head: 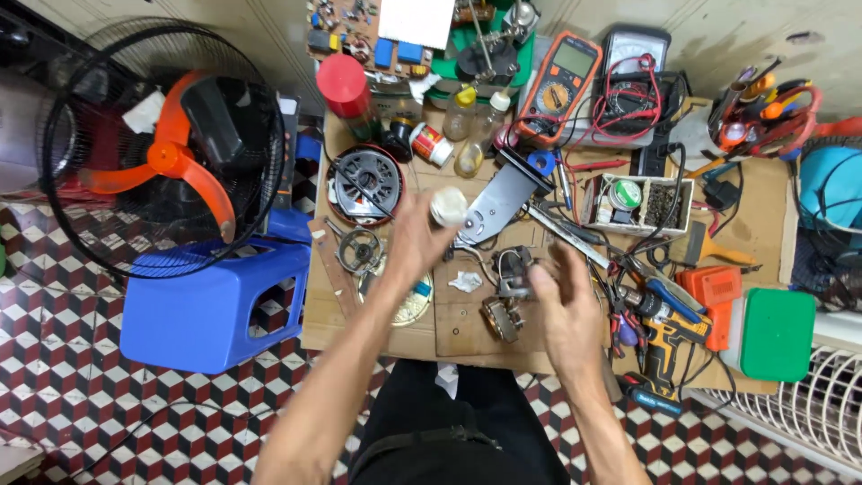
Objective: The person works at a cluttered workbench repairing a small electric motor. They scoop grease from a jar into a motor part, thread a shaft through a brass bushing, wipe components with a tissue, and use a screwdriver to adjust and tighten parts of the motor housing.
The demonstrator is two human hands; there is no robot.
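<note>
1. Two bare hands work over a crowded wooden table (462, 337), seen from above; this list runs from the left edge to the right.
2. Far left, a black-caged fan (157, 148) with orange blades lies tilted against a blue plastic stool (211, 310), both on a red, white and black tiled floor (72, 377).
3. At the left part of the table sits a round motor part (364, 182) in a red-rimmed dish, with a red-capped spray can (346, 90) farther back and a small metal ring piece (359, 250) nearer.
4. The left hand (415, 241) is raised above the table, its fingers closed around a small white round container (448, 206) pinched at the fingertips.
5. Just right of that container lies a grey metal bracket (496, 205), slanting toward the far right.
6. Near the table's middle, a small metal motor piece with wires (514, 272) stands just left of the right hand, and a second small metal piece (501, 317) lies nearer the person.
7. The right hand (567, 310) hovers with fingers loosely curled and apart; it is blurred, and I cannot tell whether it touches the motor piece.
8. Far back, an orange multimeter (558, 83) lies beside a grey analogue meter (633, 67) with red leads.
9. Right of the hand lie a yellow cordless drill (664, 346), an orange tool (714, 296) and a green-topped box (774, 332).
10. Far right, a holder of pliers and screwdrivers (763, 112) stands at the back.
</note>
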